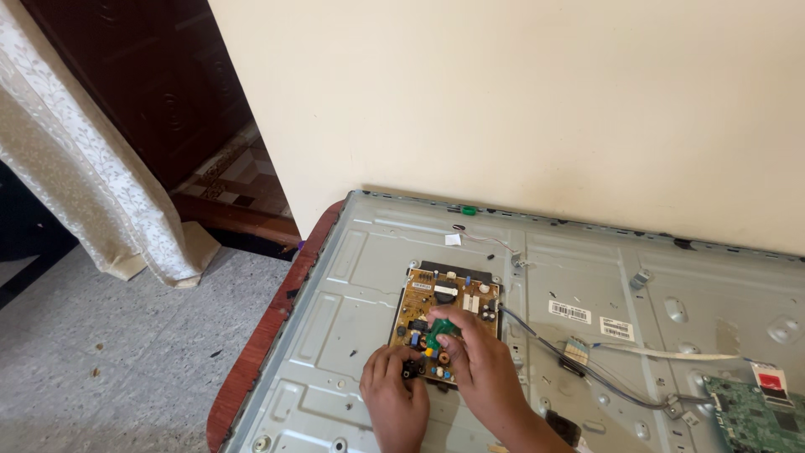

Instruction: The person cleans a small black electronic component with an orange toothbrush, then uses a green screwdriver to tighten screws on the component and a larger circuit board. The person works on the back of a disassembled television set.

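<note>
Head view: our right hand pinches the green tool above the brown circuit board; left fingers grip its near edge.

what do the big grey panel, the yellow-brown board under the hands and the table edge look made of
Large grey back panel: likely stamped sheet metal with a dull finish, given its pressed ribs and dimples. Yellow-brown circuit board: looks like matte laminate carrying soldered parts; the left hand and right hand rest on it. Reddish-brown table edge: seems varnished wood, worn in spots.
</note>
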